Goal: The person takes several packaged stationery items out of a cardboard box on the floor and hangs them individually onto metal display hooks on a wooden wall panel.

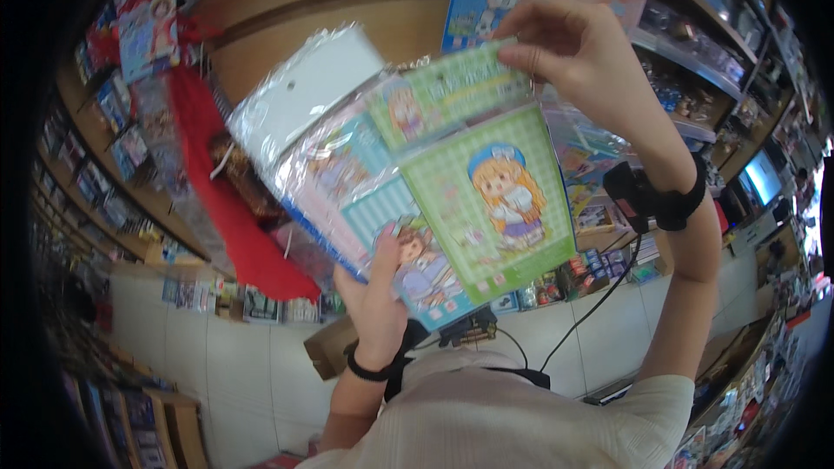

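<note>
The green booklet (pixel 478 234) lies just below the fingers of the right hand (pixel 591 52), which pinch the green strip (pixel 460 87); its long axis runs toward the person, near end slanting right. The left hand (pixel 375 313) grips the pastel booklet (pixel 373 208) underneath.

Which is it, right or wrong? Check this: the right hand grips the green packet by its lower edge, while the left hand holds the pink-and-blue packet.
Wrong on the edge: the head view shows the right hand gripping the green packet by its upper corner. The left hand does hold the pink-and-blue packet.
</note>
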A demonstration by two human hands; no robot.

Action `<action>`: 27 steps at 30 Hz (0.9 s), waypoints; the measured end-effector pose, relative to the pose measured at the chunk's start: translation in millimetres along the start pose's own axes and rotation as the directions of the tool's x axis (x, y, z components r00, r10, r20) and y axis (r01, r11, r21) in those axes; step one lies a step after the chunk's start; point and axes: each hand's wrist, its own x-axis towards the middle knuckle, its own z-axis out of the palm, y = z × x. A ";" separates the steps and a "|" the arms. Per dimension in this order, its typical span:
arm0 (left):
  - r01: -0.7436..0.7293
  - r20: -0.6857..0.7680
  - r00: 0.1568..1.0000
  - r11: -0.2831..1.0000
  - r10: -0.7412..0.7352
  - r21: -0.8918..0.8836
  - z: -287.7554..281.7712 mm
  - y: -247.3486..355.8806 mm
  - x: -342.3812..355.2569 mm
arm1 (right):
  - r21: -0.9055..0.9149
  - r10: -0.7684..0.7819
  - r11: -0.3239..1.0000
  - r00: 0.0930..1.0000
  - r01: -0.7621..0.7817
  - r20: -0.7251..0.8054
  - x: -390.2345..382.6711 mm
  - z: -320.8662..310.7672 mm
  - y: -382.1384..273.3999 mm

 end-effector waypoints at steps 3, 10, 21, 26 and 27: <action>0.031 -0.035 0.999 0.999 -0.031 -0.017 -0.1 -2.3 -3.8 | -0.034 -0.032 0.999 0.974 0.025 -0.224 4.7 -32.7 1.3; 0.062 -0.029 0.998 0.998 -0.062 -0.004 -7.8 -0.8 -10.2 | 0.050 -0.067 0.990 0.749 0.133 -0.660 17.5 -61.0 -9.8; 0.040 -0.081 0.996 0.999 -0.039 0.018 -11.4 0.5 -8.0 | -0.038 -0.147 0.985 0.701 0.169 -0.698 34.7 -71.8 8.8; 0.076 -0.066 0.995 0.997 -0.075 0.001 -12.9 7.7 -11.0 | -0.062 -0.144 0.988 0.686 0.143 -0.714 33.5 -73.5 10.3; 0.076 -0.068 0.995 0.997 -0.076 0.001 -13.0 8.0 -11.3 | -0.061 -0.144 0.988 0.687 0.143 -0.713 32.9 -73.3 9.5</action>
